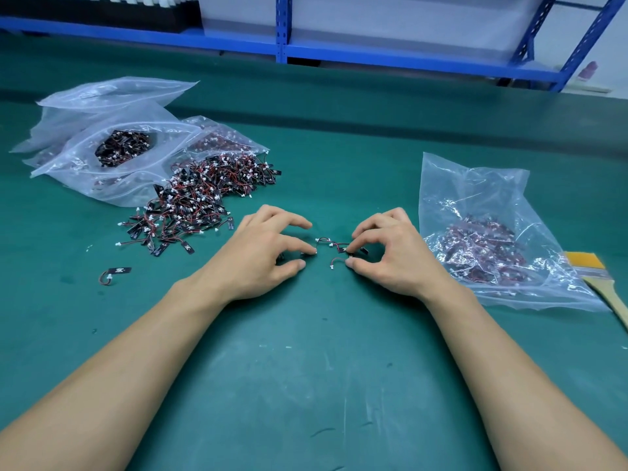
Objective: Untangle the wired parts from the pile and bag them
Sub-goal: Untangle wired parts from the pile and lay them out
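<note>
Your forearms (136, 368) rest on the green mat (306, 385). Your left hand (268, 249) has its fingers curled, thumb and forefinger pinching one end of a small tangle of parts (331, 248). Your right hand (390, 253) pinches the other end the same way. The pile (200, 202) lies up left, against filled bags (115, 144). A part-filled bag (492, 239) lies just right of your right hand, with a brush (598, 277) beside it.

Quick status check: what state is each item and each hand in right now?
left hand: pinching tangled parts
right hand: pinching the same tangled parts
pile: loose, still knotted
left bag: open, parts inside
right bag: lying flat, partly filled
stray part: lying alone
brush: lying untouched
</note>
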Demonstrator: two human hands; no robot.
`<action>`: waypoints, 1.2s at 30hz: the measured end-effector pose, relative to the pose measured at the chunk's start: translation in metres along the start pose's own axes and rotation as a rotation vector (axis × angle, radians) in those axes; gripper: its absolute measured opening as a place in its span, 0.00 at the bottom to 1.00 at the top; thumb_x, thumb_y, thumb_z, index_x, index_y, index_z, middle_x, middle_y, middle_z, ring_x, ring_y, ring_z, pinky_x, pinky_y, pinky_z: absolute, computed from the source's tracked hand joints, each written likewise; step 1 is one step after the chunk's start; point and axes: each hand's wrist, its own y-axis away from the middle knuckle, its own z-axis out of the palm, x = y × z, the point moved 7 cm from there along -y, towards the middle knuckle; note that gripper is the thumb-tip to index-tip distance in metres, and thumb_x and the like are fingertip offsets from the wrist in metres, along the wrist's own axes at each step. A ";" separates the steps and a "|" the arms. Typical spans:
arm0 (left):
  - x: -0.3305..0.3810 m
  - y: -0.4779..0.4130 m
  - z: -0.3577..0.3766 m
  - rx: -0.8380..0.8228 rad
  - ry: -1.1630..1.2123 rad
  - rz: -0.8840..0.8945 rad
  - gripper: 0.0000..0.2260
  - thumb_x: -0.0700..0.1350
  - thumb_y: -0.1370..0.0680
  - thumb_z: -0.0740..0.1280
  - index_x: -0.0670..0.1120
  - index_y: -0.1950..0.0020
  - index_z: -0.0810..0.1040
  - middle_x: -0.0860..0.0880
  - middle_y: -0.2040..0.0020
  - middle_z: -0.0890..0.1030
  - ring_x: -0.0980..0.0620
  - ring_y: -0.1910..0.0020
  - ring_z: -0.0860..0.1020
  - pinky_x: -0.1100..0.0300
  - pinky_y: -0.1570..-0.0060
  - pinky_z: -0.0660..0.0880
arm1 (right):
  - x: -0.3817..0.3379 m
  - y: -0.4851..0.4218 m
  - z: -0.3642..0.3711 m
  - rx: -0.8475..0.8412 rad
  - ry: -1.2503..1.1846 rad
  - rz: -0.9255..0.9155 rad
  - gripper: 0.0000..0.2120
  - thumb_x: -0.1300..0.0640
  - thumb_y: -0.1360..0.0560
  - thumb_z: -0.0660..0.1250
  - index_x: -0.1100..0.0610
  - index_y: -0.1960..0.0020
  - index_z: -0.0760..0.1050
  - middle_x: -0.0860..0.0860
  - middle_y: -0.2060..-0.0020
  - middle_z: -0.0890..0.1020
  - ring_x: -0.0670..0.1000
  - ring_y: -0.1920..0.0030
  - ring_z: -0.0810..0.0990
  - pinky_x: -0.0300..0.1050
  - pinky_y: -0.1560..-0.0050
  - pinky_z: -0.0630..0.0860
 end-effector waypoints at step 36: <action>0.034 -0.004 -0.005 0.122 -0.003 0.138 0.12 0.56 0.23 0.67 0.54 0.45 0.86 0.60 0.50 0.81 0.52 0.47 0.72 0.56 0.39 0.64 | 0.035 0.004 -0.014 0.096 -0.307 0.396 0.12 0.61 0.31 0.67 0.46 0.63 0.85 0.38 0.69 0.81 0.40 0.71 0.73 0.27 0.70 0.66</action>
